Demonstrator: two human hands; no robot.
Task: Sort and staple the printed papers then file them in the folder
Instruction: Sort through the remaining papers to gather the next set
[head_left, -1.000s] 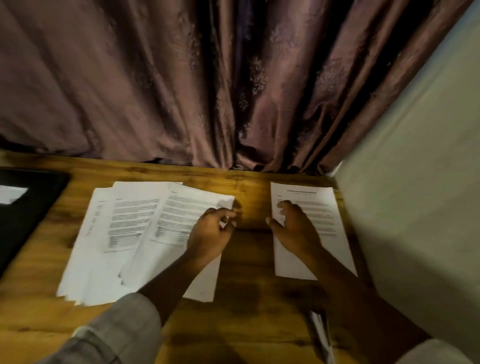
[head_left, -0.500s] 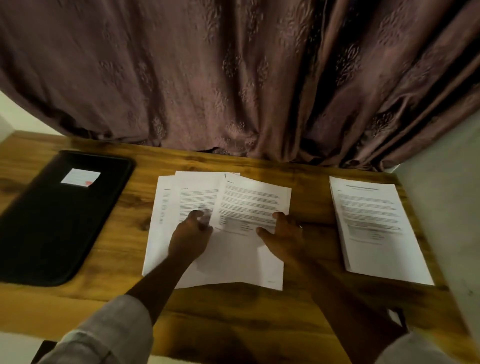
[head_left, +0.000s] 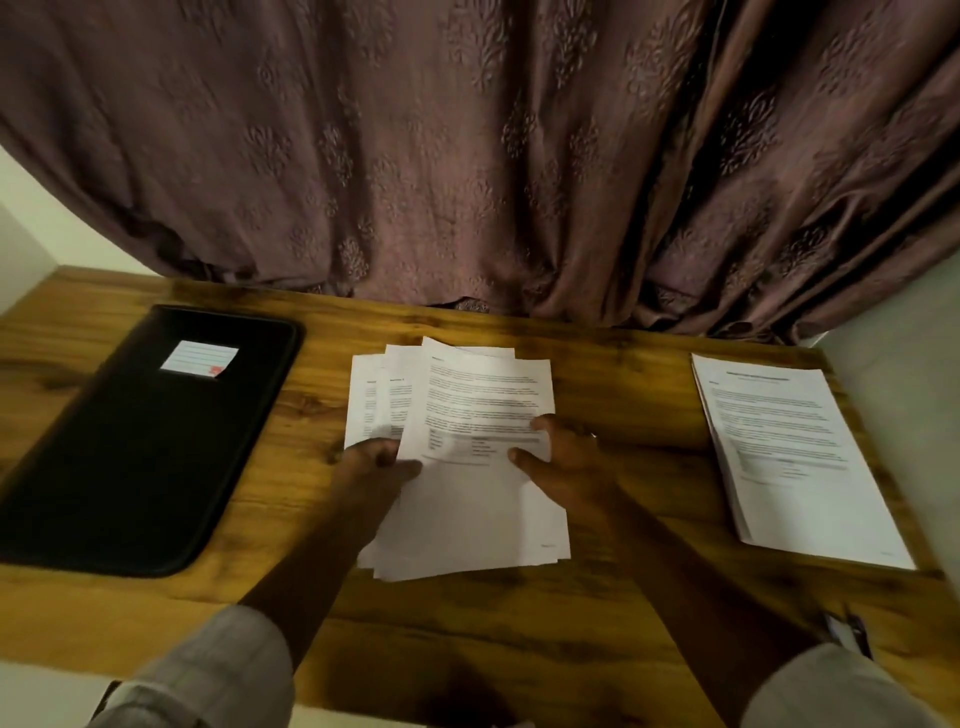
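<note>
Left hand (head_left: 374, 462) and right hand (head_left: 566, 462) seemingly pinch loose papers (head_left: 483, 395); folder (head_left: 130, 441) lies closed.

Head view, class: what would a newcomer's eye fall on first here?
Probably the fanned papers at the centre of the table, gripped at their edges by the left hand and right hand. Next, the black folder lying closed at the left and a neater paper stack at the right, both untouched.
</note>
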